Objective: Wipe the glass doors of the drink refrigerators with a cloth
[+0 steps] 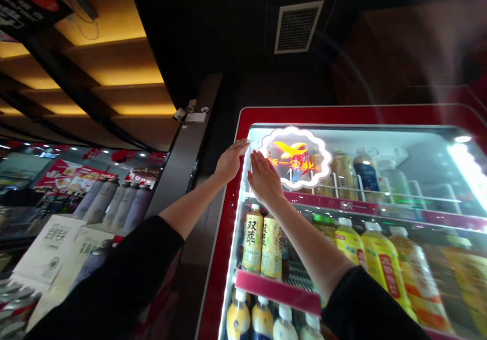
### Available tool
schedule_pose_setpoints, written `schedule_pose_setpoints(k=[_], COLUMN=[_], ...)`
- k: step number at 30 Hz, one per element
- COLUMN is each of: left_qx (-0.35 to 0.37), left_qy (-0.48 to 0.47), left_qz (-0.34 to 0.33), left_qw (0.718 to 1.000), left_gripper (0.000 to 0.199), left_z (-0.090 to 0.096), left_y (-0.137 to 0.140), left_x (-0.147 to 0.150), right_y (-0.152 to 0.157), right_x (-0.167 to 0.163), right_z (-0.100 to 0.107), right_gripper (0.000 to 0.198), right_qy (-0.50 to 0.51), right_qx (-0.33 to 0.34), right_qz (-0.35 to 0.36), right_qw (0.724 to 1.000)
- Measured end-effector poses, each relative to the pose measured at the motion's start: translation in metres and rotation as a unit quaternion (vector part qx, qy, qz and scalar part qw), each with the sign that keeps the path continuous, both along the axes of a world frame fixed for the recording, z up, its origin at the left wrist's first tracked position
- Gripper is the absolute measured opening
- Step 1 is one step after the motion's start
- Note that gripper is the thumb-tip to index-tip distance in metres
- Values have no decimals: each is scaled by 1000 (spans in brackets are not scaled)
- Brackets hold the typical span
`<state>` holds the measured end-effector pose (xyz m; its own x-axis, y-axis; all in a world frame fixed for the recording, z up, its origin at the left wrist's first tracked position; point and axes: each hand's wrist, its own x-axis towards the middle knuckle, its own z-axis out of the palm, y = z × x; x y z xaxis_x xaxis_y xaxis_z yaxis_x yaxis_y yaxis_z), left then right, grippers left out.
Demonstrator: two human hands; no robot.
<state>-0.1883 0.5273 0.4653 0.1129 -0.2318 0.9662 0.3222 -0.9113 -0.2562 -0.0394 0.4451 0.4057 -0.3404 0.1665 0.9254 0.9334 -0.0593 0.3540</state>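
Both of my arms, in black sleeves, reach up to the upper left of a lit drinks cooler [342, 112] with a red frame. My left hand [229, 161] is at the left edge of the cooler's frame, its fingers stretched out toward the glass. Just right of it, my right hand [265, 176] lies flat with fingers straight, in front of the glass; whether it touches cannot be made out. I see nothing held in either hand. A glowing scalloped logo sign [294, 183] is beside my right hand. Below my right hand stand light-yellow labelled drink bottles [252, 241].
Yellow drink bottles [388, 266] line a cooler shelf at right, with more bottles above and below. A grey pillar [171, 177] rises left of the cooler. Tall grey-purple bottles [117, 203] and white boxes [48, 248] stand at left. A vent [299, 27] is overhead.
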Motion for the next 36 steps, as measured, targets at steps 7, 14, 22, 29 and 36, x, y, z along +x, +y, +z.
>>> schedule_pose_setpoints(k=[7, 14, 22, 29, 36], left_qx=[-4, 38, 22, 46, 50], left_qy=[-27, 25, -8, 75, 92], left_qz=[-7, -11, 3, -48, -24], left_qw=[1000, 999, 1000, 995, 994], left_gripper=[65, 69, 61, 64, 64], left_z=[103, 103, 128, 132, 138], left_y=[-3, 2, 4, -9, -1], left_x=[11, 22, 19, 57, 28], right_y=[2, -4, -1, -8, -16], right_x=[2, 1, 0, 1, 28], right_z=[-1, 0, -3, -2, -19], right_gripper=[68, 68, 68, 67, 71], right_qy=[-7, -12, -8, -10, 9], right_qx=[20, 9, 27, 0, 23], right_qz=[-12, -28, -10, -41, -46], right_qw=[1000, 1000, 1000, 999, 999])
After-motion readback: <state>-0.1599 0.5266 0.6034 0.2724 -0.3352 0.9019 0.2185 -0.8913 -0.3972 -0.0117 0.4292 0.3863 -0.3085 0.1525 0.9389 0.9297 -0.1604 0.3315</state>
